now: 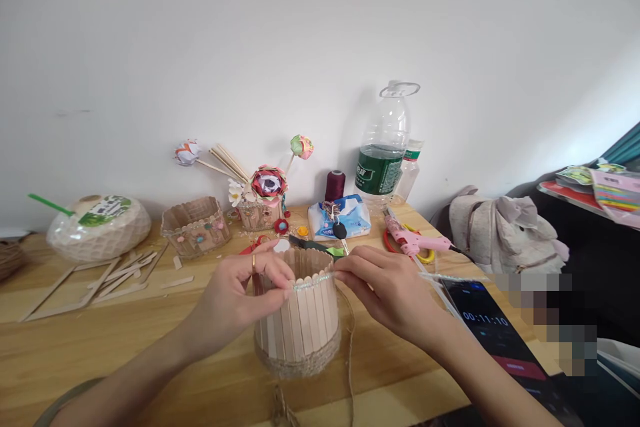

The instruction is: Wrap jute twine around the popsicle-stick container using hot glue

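Observation:
A round container made of upright wooden sticks stands on the table in front of me, with twine wound round its base. A thin sparkling strip runs along the front of its scalloped rim. My left hand pinches at the rim's front left, thumb and forefinger closed on the strip. Closed at the right side of the rim, my right hand has its fingertips at the strip's other end. A loose twine strand hangs to the right of the container.
Wooden sticks lie at the left near a wrapped coconut. Behind stand a small stick basket, a tissue pack and a large bottle. A pink glue gun and a phone are at the right.

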### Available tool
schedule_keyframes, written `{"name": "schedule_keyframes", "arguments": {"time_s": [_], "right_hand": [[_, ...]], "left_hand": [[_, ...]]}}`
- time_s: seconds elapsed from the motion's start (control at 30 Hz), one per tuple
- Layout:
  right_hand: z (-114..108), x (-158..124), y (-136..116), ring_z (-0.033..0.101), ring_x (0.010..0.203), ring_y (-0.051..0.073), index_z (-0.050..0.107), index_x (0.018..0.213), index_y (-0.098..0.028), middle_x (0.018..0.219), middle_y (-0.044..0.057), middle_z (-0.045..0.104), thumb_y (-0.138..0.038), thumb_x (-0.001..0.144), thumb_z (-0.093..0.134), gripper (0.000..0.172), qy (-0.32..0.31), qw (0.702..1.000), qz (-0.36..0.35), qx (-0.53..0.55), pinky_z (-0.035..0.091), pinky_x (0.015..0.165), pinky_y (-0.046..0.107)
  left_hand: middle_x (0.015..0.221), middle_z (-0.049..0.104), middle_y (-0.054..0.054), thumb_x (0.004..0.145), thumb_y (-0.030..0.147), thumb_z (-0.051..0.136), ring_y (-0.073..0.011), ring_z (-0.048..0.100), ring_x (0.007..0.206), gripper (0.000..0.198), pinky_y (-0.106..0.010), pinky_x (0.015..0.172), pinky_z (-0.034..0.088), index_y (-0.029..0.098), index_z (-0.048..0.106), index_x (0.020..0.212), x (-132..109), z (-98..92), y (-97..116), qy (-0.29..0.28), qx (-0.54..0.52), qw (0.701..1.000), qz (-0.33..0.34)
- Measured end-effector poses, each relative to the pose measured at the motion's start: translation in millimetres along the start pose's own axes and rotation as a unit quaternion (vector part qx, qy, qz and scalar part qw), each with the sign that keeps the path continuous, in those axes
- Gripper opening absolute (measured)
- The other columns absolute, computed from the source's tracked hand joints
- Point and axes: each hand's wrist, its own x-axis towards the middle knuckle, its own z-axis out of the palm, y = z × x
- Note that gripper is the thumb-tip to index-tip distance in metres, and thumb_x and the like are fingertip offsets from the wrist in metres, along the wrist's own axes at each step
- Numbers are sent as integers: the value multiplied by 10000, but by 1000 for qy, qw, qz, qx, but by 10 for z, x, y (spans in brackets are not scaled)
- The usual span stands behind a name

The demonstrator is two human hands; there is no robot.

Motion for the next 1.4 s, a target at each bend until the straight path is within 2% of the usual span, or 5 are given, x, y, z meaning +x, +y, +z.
{"name": "schedule_keyframes", "arguments": {"time_s": [0.57, 0.73, 1.0, 1.23, 1.4], "right_hand": [[83, 38, 138, 530, 627, 114, 555, 795, -162, 715, -3, 604, -186, 871, 559, 80, -35, 974, 81, 207, 398, 566, 210], [104, 74, 171, 545, 746, 140, 559, 785, -174, 819, 27, 588, -182, 874, 553, 89, -32, 971, 66, 227, 439, 670, 256], [237, -16, 222, 558, 943, 174, 554, 949, -220, 963, 38, 578, -153, 823, 589, 147, 82, 937, 139, 310, 449, 848, 347], [270, 31, -105, 566, 896, 172, 598, 937, -223, 910, 43, 590, -140, 849, 546, 132, 145, 954, 47, 260, 482, 785, 335], [376, 84, -166, 578, 841, 155, 629, 909, -194, 878, 43, 597, -108, 847, 553, 130, 172, 956, 23, 238, 498, 739, 299]], "left_hand": [[714, 692, -8, 699, 140, 595, -166, 624, 674, 96, -308, 660, 490, 198, 600, 623, -1, -1, -1, -8, 0, 1000, 1], [703, 687, -3, 695, 141, 597, -158, 617, 662, 97, -356, 770, 476, 196, 596, 615, 12, -10, -6, -8, 0, 1000, -1], [670, 608, 21, 722, 165, 600, -143, 554, 669, 74, -279, 694, 448, 201, 594, 657, 76, -69, -25, -9, -21, 1000, -5], [723, 590, 12, 785, 181, 506, -159, 544, 723, 119, -334, 897, 379, 208, 605, 725, 73, -90, -98, -12, -15, 1000, 7], [716, 541, 21, 776, 187, 584, -141, 504, 692, 82, -246, 651, 403, 201, 541, 707, 58, -47, -64, -4, -2, 1000, 10]]}}
